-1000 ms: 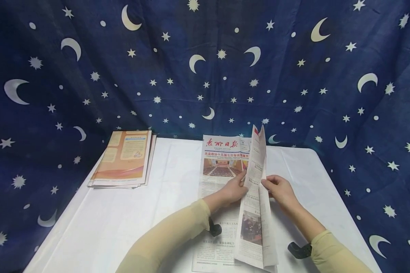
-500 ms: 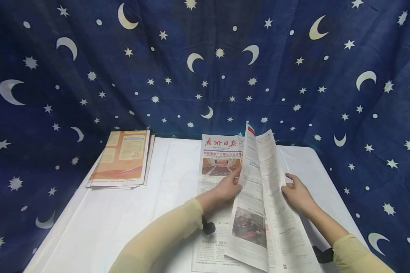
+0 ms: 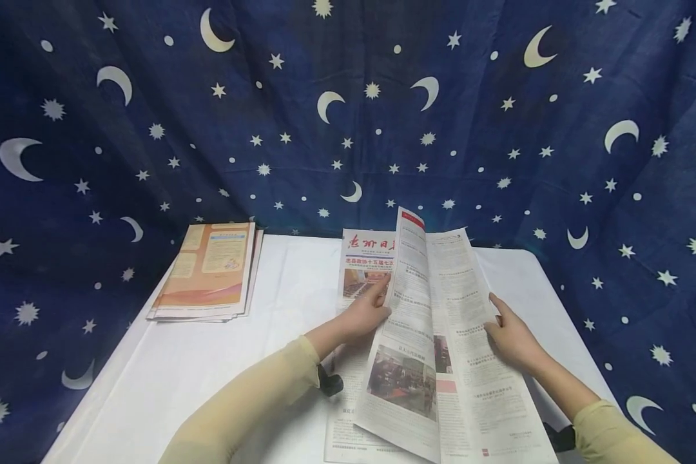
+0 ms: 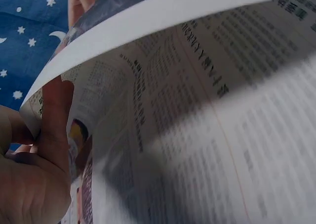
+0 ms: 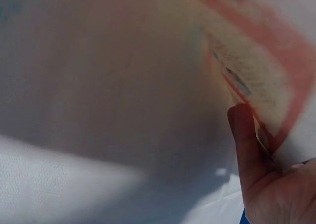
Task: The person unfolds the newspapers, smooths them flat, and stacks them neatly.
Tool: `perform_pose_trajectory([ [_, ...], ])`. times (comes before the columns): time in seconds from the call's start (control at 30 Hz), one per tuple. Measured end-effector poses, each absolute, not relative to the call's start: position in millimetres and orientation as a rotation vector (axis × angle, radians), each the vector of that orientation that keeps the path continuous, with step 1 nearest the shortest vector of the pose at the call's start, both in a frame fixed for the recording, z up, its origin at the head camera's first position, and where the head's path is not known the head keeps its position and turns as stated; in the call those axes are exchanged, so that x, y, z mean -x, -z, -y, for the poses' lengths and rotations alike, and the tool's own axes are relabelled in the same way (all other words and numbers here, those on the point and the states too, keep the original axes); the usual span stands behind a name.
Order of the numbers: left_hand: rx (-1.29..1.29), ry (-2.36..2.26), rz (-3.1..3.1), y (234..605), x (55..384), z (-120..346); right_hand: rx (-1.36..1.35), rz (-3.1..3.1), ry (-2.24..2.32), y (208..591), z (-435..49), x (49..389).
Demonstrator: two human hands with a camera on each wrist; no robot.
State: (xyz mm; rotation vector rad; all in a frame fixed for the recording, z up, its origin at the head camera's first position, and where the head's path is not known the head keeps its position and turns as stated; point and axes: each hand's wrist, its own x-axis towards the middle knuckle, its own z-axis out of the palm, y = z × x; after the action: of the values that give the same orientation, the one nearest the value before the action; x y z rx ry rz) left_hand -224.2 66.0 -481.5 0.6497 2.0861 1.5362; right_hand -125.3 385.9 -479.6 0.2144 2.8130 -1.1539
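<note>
A newspaper [image 3: 367,254] with a red masthead lies on the white table. Its upper sheets are raised and spread like a V. With my left hand [image 3: 359,317] I pinch the outer edge of the left raised page [image 3: 412,277], which bears a photo low down. The left wrist view shows thumb and fingers [image 4: 54,150] of that hand on either side of the paper's edge. My right hand [image 3: 513,338] grips the outer edge of the right raised page [image 3: 470,335]. From beneath, in the right wrist view, fingers [image 5: 249,145] press the sheet's underside; the thumb is hidden.
A pile of folded newspapers [image 3: 205,270] with an orange page on top rests at the table's back left. Behind the table [image 3: 284,277] hangs a dark blue curtain [image 3: 383,154] patterned with moons and stars.
The pages, almost closed together at first, now stand spread apart. My left hand has moved left with its page, and my right hand has moved right with the other.
</note>
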Motion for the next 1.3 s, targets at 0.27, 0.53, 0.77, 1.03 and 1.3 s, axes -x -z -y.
perform_pose_trajectory([
  [0.27, -0.605, -1.566, -2.082, 474, 226, -27, -0.234, -2.739, 1.232, 483, -392, 125],
  [0.53, -0.535, -1.633, -2.007, 474, 235, 23, -0.193, -2.574, 1.402, 489, -404, 122],
  [0.77, -0.500, -1.699, -1.942, 470, 237, 63, -0.188, -2.510, 1.454, 490, -409, 119],
  [1.03, -0.476, -1.690, -1.954, 460, 232, 98, -0.201, -2.537, 1.460, 486, -418, 112],
  [1.3, -0.448, -1.641, -2.050, 463, 234, 135, -0.241, -2.636, 1.392, 483, -443, 103],
])
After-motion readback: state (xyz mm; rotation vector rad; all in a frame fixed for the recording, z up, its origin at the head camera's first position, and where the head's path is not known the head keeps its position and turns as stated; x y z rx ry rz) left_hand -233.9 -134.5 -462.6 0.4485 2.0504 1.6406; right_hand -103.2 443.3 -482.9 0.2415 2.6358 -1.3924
